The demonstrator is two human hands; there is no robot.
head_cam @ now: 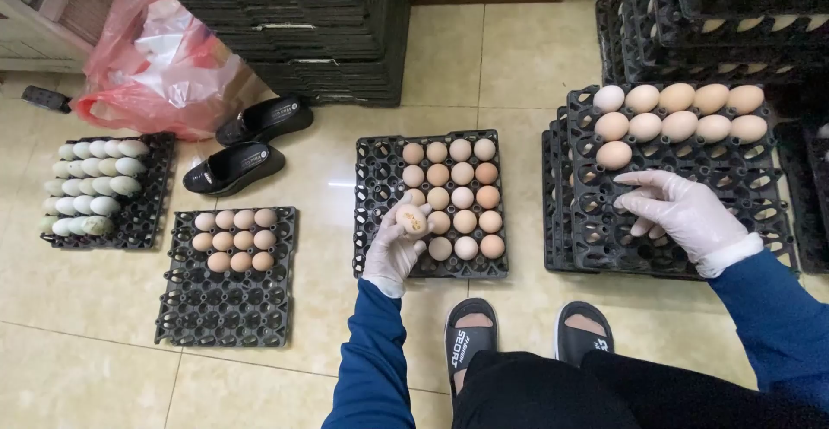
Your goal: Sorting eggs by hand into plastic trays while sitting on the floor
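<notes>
Here, left hand (393,252) grasps one egg (412,218); right hand (682,213) rests unclenched on tray (743,178) of eleven eggs (678,111).

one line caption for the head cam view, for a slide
Gloved left hand lifts a soiled egg over the middle tray; gloved right hand reaches into the right tray.

Black trays (380,222), tan eggs (464,196)

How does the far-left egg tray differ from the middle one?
The far-left tray holds pale greenish-white eggs; the middle tray holds brown and cream ones. The far-left tray sits untouched, while the left hand holds a soiled egg over the middle tray. Both are black and only partly filled.
</notes>
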